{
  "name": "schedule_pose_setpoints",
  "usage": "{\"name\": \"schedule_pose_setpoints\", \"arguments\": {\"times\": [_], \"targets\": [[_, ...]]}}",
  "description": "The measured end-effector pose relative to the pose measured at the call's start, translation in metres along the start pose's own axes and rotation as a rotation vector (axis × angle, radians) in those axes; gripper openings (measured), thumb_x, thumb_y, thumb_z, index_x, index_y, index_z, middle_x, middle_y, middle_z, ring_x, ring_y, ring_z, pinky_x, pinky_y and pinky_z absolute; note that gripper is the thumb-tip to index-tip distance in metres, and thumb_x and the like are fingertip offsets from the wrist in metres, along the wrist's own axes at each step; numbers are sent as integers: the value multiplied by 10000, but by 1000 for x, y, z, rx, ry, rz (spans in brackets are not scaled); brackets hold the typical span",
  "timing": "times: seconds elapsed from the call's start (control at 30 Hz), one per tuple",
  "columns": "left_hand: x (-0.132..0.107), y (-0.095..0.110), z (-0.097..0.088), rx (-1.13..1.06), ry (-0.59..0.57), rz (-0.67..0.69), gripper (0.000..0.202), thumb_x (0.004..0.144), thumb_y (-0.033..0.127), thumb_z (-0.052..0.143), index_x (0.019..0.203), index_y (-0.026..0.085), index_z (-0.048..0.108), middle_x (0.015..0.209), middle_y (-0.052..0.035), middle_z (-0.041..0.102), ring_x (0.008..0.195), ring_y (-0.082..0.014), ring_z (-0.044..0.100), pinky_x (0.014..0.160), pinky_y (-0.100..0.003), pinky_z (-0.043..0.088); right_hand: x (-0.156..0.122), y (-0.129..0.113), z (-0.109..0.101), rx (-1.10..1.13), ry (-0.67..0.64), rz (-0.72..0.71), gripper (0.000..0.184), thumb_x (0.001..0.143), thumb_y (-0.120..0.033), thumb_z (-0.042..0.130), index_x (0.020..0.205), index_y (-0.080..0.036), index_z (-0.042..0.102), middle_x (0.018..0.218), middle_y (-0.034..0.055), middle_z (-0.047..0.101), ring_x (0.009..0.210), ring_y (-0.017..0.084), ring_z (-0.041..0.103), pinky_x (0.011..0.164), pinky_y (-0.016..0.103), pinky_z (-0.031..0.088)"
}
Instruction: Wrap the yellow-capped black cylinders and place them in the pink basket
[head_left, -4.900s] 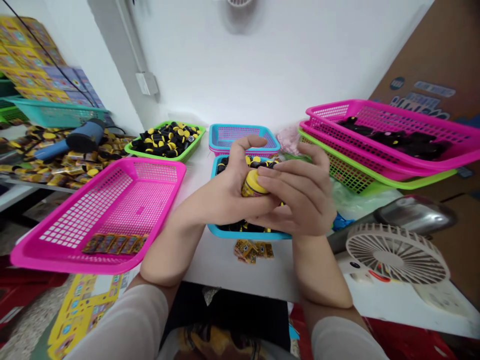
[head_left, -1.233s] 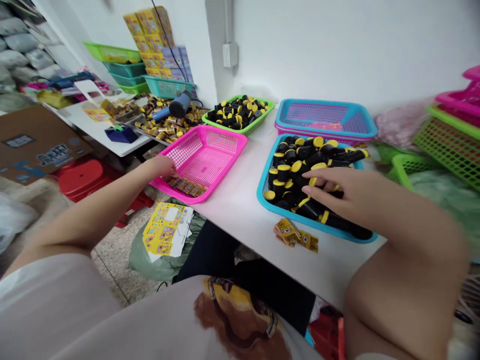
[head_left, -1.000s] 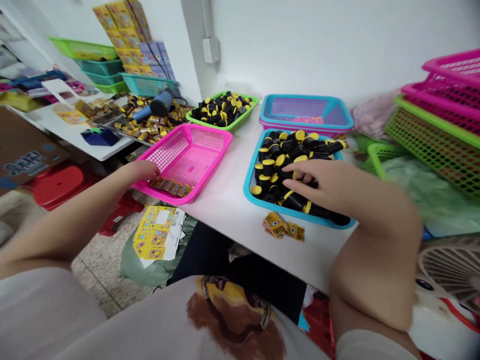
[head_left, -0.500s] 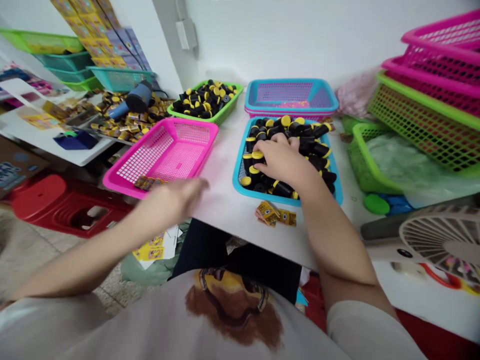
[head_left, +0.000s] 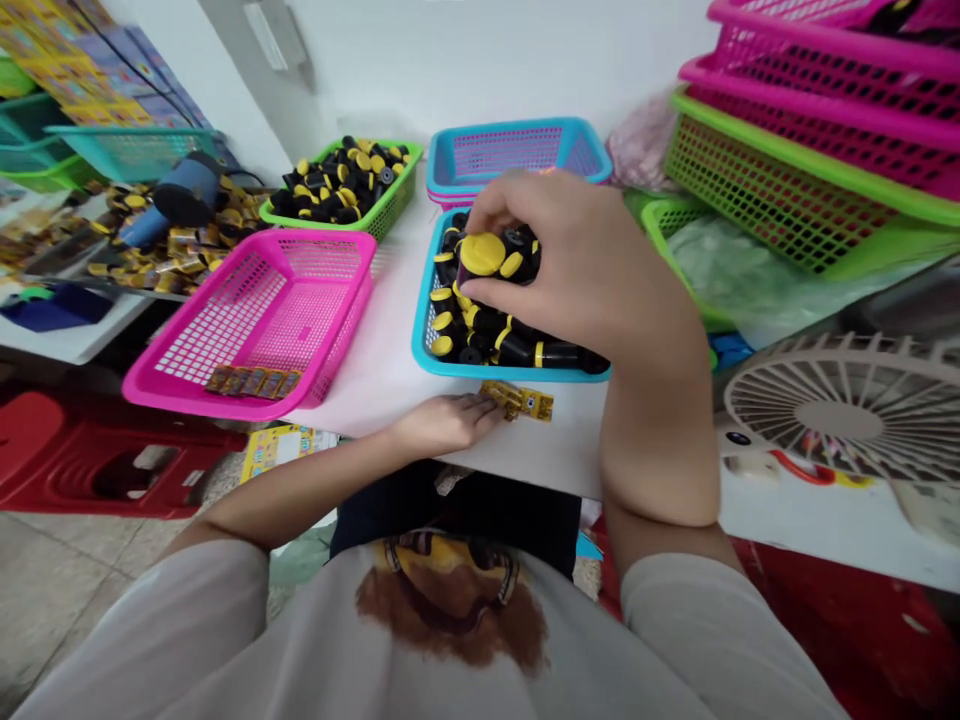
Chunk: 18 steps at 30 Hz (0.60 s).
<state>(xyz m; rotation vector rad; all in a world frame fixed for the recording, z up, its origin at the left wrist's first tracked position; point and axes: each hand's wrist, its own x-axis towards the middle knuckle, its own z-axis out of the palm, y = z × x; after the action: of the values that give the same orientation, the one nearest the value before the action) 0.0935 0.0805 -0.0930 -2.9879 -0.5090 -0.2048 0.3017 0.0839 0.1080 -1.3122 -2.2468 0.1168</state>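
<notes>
My right hand (head_left: 577,260) is raised over the blue basket (head_left: 421,345), its thumb and fingers closed round a black container with a yellow lid (head_left: 481,254). The lid faces up toward me. Several more black-and-yellow containers (head_left: 517,347) lie loose in that basket. At the table's front edge, my left hand (head_left: 442,424) has its fingers drawn together on a small pile of yellow printed labels (head_left: 504,397); the fingertips are partly hidden. Left of it stands a pink basket (head_left: 259,250), with a row of small containers in printed wraps (head_left: 253,382) along its near side.
A green basket (head_left: 397,200) of similar containers stands behind. Stacked pink and green baskets (head_left: 765,180) rise at the right, above a fan (head_left: 832,415). A blue tool (head_left: 187,188) lies among wrapped containers at the left. A red stool (head_left: 105,450) is below.
My right hand has risen from the pile with a container in its grasp. My left hand has moved right, from beside the pink basket to the labels. The view has shifted right.
</notes>
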Motion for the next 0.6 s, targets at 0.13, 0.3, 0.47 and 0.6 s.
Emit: {"name": "schedule_pose_setpoints", "arguments": {"times": [0.13,0.3,0.47,0.6], "targets": [[-7,4,1,-53,63,-15,377,1092,95,465,1388,144,692,1323,-138,809,1252,-199,783,1025,-275,657,-3,-3,-8,43,15,-2,276,870,-239,821,1083,-303,657,1199,9,787,1206,335,718,1082,508,517],[-19,10,-11,-125,159,-98,415,1101,113,396,1380,158,699,1283,-106,825,1155,-185,814,965,-245,659,-1,3,-7,89,15,20,306,874,-220,845,1119,-262,666,1202,41,796,1199,321,735,1072,477,530],[-30,19,-63,-235,342,-160,345,1117,161,468,1361,169,711,1230,-89,827,1098,-145,812,987,-210,648,-2,9,-7,119,100,3,324,908,-220,799,1199,-301,682,1183,-16,807,1154,289,757,1096,472,538],[-5,8,-112,-499,658,-326,78,953,242,809,1021,236,848,990,-45,824,834,-128,785,732,-197,645,-2,17,-7,129,218,7,347,917,-279,809,1251,-271,717,1181,9,806,1133,269,764,1093,431,555]]}}
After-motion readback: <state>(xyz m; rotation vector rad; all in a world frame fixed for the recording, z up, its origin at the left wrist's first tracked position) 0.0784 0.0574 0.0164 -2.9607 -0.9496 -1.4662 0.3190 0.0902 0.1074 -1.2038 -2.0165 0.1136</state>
